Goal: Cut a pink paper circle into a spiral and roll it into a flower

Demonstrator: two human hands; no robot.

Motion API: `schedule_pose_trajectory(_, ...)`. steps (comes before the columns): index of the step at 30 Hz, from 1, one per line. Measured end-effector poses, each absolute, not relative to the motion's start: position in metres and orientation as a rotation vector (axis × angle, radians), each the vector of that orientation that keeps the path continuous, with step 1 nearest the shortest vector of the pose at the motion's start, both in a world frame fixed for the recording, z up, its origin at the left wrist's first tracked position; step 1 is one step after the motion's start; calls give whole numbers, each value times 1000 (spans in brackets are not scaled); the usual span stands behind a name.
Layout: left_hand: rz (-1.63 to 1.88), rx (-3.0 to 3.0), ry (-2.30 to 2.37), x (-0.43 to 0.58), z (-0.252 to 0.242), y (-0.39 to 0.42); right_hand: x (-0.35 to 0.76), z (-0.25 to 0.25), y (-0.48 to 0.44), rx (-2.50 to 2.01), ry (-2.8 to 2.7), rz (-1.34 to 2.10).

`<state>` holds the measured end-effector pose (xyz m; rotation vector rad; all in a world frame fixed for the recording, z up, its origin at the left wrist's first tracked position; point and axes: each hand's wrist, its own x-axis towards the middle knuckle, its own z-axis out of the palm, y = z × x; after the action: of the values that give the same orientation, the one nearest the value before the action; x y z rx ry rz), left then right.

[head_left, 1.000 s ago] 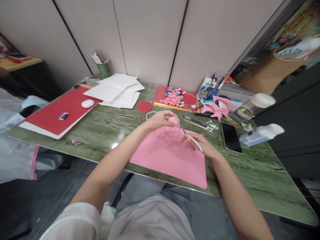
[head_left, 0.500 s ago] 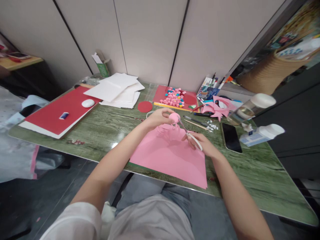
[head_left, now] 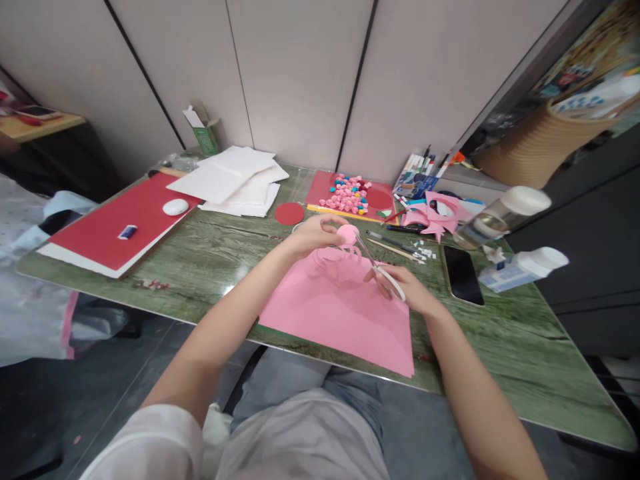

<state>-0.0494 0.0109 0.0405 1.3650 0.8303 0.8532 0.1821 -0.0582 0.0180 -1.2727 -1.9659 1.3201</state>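
Note:
Between the fingers of my left hand is a small round piece of pink paper. My right hand grips white-handled scissors, their blades reaching up-left to the edge of that piece. A curling pink paper strip hangs below the round piece. Beneath both hands lies a large pink sheet at the table's front edge. Whether the blades are fully closed on the paper is too small to make out.
Rolled pink and coloured paper pieces lie on a red sheet behind my hands. A phone, a clear bottle and a white bottle stand or lie at right. White sheets and red paper are at left.
The round pink piece has turned slightly in my left fingers, and the strip below it hangs in a looser curl. My right hand and the scissors hold nearly the same place.

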Motion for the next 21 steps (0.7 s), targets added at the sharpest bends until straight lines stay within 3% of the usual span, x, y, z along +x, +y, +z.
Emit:
schedule_pose_trajectory(9, 674, 1467, 782, -54, 43, 11, 183, 17, -58, -1208, -2012, 1322)
schedule_pose_trajectory(21, 736, 1449, 865, -54, 47, 11, 181, 18, -58, -1246, -1988, 1344)
